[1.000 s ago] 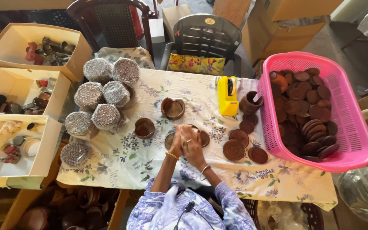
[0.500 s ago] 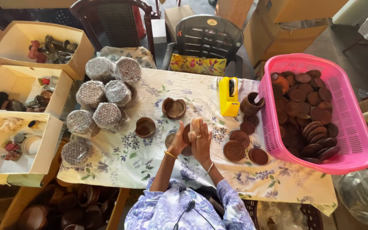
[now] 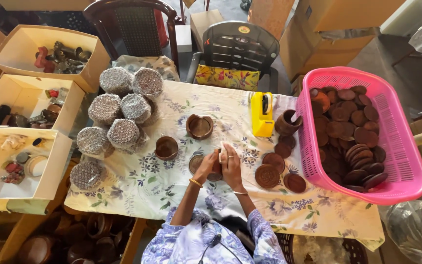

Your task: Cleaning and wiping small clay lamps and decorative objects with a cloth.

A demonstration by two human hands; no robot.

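Note:
Both my hands meet over the middle of the flowered tablecloth [image 3: 137, 181]. My left hand [image 3: 206, 166] and my right hand [image 3: 232, 167] together grip a small round brown wooden piece [image 3: 215, 174]. A pale scrap [image 3: 219, 155] shows between the fingers. A shallow brown dish [image 3: 195, 161] lies just under my left hand. Two brown wooden bowls [image 3: 200, 126] [image 3: 166, 147] stand a little beyond the hands. Flat carved brown discs [image 3: 267, 175] lie to the right of my right hand.
A pink plastic basket [image 3: 362, 76] full of brown discs fills the right side. A yellow tape dispenser [image 3: 262, 114] and a brown cup [image 3: 287, 123] stand beside it. Several foil-wrapped bundles [image 3: 123, 133] sit at left, next to open cardboard boxes [image 3: 6, 142]. Two chairs [image 3: 240, 49] stand behind.
My hands went slightly forward and right with the brown piece half a second ago, then came back toward me and lower over the table. Nothing else has moved.

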